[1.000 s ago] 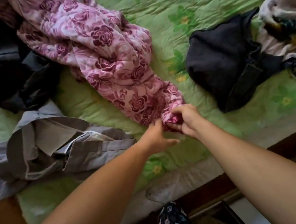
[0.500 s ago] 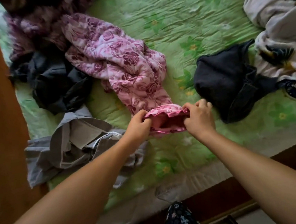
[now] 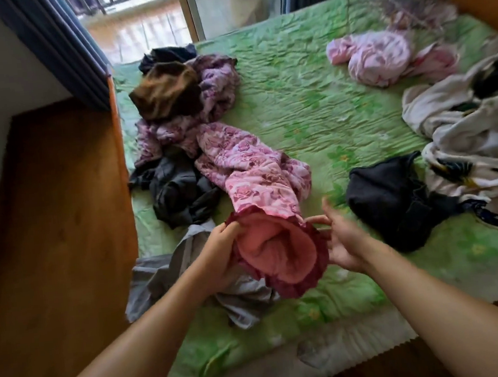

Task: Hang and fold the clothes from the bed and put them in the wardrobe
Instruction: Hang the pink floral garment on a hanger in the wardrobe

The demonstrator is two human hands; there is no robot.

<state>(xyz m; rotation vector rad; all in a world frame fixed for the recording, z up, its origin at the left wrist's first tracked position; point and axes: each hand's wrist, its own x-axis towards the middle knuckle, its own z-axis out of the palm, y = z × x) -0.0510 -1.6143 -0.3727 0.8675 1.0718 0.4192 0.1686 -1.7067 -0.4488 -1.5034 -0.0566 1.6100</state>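
The pink rose-printed quilted garment (image 3: 252,169) lies on the green quilted bed cover (image 3: 310,106), its frilled opening raised; the rim is gripped in the curled fingers of the left hand (image 3: 217,249); whether the right hand (image 3: 342,243) pinches it cannot be told; both sides should be held firmly, then the garment pulled clear and shaken flat.
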